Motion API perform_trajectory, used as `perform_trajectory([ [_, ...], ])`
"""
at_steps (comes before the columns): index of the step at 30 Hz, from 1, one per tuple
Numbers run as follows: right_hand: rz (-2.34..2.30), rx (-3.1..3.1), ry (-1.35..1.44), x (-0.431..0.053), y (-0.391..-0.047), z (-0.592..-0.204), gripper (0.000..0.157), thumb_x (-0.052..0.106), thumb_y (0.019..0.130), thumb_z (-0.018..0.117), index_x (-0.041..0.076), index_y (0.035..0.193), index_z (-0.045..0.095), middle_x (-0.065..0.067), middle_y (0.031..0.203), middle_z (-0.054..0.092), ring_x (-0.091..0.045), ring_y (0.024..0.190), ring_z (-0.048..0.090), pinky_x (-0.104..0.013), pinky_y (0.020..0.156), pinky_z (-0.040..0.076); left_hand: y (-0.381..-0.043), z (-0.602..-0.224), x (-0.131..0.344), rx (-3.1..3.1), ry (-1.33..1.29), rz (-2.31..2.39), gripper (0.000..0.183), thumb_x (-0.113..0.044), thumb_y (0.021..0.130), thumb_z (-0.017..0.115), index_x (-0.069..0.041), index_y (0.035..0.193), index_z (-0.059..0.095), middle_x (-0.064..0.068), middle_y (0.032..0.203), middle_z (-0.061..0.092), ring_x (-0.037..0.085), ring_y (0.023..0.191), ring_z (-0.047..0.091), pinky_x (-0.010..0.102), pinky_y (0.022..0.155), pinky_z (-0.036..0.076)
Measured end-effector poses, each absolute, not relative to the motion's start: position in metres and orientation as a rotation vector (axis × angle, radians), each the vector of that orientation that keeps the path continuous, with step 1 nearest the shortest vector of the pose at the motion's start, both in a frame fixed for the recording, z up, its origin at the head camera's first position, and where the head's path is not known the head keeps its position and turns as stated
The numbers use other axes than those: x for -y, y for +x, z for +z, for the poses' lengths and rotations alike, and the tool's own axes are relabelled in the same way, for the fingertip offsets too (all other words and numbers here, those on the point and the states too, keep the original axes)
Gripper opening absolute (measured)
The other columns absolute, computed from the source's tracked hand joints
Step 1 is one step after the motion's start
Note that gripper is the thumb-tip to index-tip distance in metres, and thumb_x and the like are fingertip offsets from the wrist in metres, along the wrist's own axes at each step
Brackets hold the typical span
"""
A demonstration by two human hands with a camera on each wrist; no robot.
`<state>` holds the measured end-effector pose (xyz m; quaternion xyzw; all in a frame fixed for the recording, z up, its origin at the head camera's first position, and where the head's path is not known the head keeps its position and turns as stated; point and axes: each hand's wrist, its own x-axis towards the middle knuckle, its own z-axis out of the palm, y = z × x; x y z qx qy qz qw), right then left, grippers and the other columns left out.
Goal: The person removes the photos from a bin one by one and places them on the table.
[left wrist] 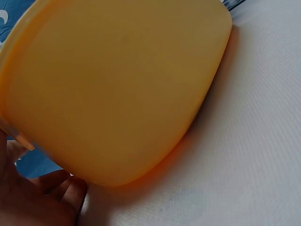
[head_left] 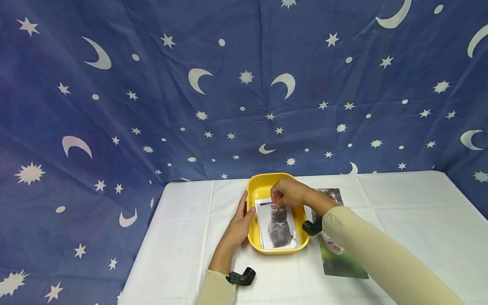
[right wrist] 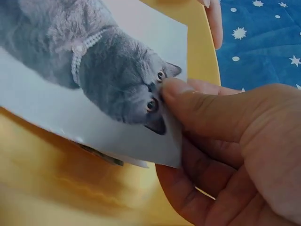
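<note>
A yellow plastic tray (head_left: 263,185) with raised sides stands on the table, and in it lies a photo (head_left: 279,233) of a grey cat with a pearl collar. My left hand (head_left: 237,225) grips the tray's left side, thumb at the rim and fingers along the outer wall (left wrist: 108,94). With thumb and fingers my right hand (right wrist: 235,127) pinches the photo's top edge near the cat's head. That edge is lifted a little and bends in the right wrist view. Other sheets (right wrist: 108,156) show partly beneath it, their pictures mostly hidden.
Right of the tray, another picture (head_left: 339,264) with green and dark areas lies on the white tablecloth (head_left: 171,262), partly covered by my right forearm. A blue curtain (head_left: 228,106) with moons and stars hangs behind the table and along its left side.
</note>
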<state>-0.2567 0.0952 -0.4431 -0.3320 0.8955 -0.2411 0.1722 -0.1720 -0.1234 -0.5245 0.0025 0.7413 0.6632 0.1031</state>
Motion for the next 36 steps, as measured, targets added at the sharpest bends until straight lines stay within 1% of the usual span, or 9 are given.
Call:
perform_trajectory([
  [3, -0.664, -2.558, -0.952, -0.098, -0.256, -0.441, 0.013, 0.009, 0.088, 0.080, 0.017, 0.082, 0.072, 0.008, 0.073, 0.067, -0.007, 0.066, 0.057, -0.023, 0.065, 0.051, -0.172, -0.524, 0.123, -2.180, 0.020, 1.960, 0.063, -0.031, 0.109, 0.047, -0.045, 0.162, 0.016, 0.002, 0.172, 0.015, 0.028, 0.158, 0.014, 0.053, 0.128, 0.012],
  [6, -0.665, -2.564, -0.969, -0.100, -0.253, -0.438, 0.011, 0.011, 0.088, 0.080, 0.017, 0.083, 0.073, 0.008, 0.075, 0.068, -0.006, 0.068, 0.058, -0.023, 0.067, 0.051, -0.173, -0.523, 0.122, -2.167, 0.023, 1.962, 0.063, -0.031, 0.109, 0.047, -0.045, 0.162, 0.015, 0.001, 0.172, 0.015, 0.026, 0.158, 0.014, 0.051, 0.128, 0.013],
  [11, -0.632, -2.607, -1.016, -0.102, -0.246, -0.434, 0.005, 0.011, 0.089, 0.079, 0.014, 0.092, 0.078, 0.008, 0.083, 0.075, -0.003, 0.076, 0.066, -0.024, 0.073, 0.056, -0.174, -0.521, 0.121, -2.164, 0.011, 1.961, 0.064, -0.032, 0.109, 0.047, -0.047, 0.161, 0.015, -0.003, 0.172, 0.015, 0.022, 0.158, 0.014, 0.049, 0.128, 0.012],
  [16, -0.576, -2.629, -1.027, -0.106, -0.237, -0.430, 0.014, 0.010, 0.091, 0.077, 0.012, 0.104, 0.080, 0.003, 0.096, 0.079, -0.009, 0.090, 0.073, -0.030, 0.083, 0.060, -0.175, -0.521, 0.121, -2.176, -0.008, 1.949, 0.063, -0.034, 0.108, 0.049, -0.050, 0.160, 0.016, -0.005, 0.172, 0.016, 0.022, 0.158, 0.014, 0.049, 0.128, 0.012],
  [17, -0.583, -2.627, -1.027, -0.107, -0.235, -0.430, 0.016, 0.010, 0.091, 0.077, 0.011, 0.106, 0.080, 0.002, 0.098, 0.079, -0.010, 0.092, 0.073, -0.031, 0.085, 0.060, -0.175, -0.522, 0.121, -2.179, -0.002, 1.949, 0.063, -0.033, 0.108, 0.048, -0.048, 0.161, 0.016, -0.003, 0.172, 0.016, 0.024, 0.158, 0.014, 0.050, 0.128, 0.012],
  [22, -0.700, -2.598, -0.988, -0.112, -0.230, -0.428, 0.023, 0.009, 0.090, 0.078, 0.010, 0.113, 0.077, 0.002, 0.100, 0.078, -0.011, 0.093, 0.073, -0.032, 0.086, 0.061, -0.176, -0.524, 0.122, -2.179, 0.030, 1.955, 0.063, -0.031, 0.109, 0.048, -0.044, 0.162, 0.016, 0.001, 0.172, 0.017, 0.027, 0.157, 0.016, 0.052, 0.128, 0.014],
  [29, -0.839, -2.558, -0.897, -0.121, -0.226, -0.431, 0.020, 0.011, 0.091, 0.077, 0.018, 0.110, 0.078, 0.008, 0.098, 0.076, -0.009, 0.092, 0.070, -0.034, 0.087, 0.060, -0.176, -0.523, 0.125, -2.160, 0.026, 1.961, 0.064, -0.034, 0.108, 0.048, -0.043, 0.163, 0.015, -0.001, 0.172, 0.016, 0.026, 0.158, 0.014, 0.052, 0.128, 0.014],
  [34, -0.888, -2.558, -0.881, -0.127, -0.223, -0.435, 0.020, 0.013, 0.092, 0.076, 0.022, 0.110, 0.080, 0.008, 0.105, 0.077, -0.015, 0.102, 0.071, -0.040, 0.092, 0.059, -0.176, -0.524, 0.127, -2.149, 0.029, 1.953, 0.065, -0.036, 0.108, 0.049, -0.044, 0.163, 0.013, -0.004, 0.172, 0.015, 0.024, 0.158, 0.014, 0.051, 0.128, 0.015],
  [36, -0.897, -2.561, -0.868, -0.127, -0.223, -0.436, 0.021, 0.013, 0.092, 0.076, 0.023, 0.111, 0.080, 0.008, 0.107, 0.077, -0.015, 0.103, 0.071, -0.040, 0.092, 0.059, -0.176, -0.524, 0.128, -2.145, 0.042, 1.953, 0.066, -0.036, 0.108, 0.048, -0.044, 0.163, 0.012, -0.004, 0.172, 0.014, 0.023, 0.158, 0.013, 0.051, 0.128, 0.015],
])
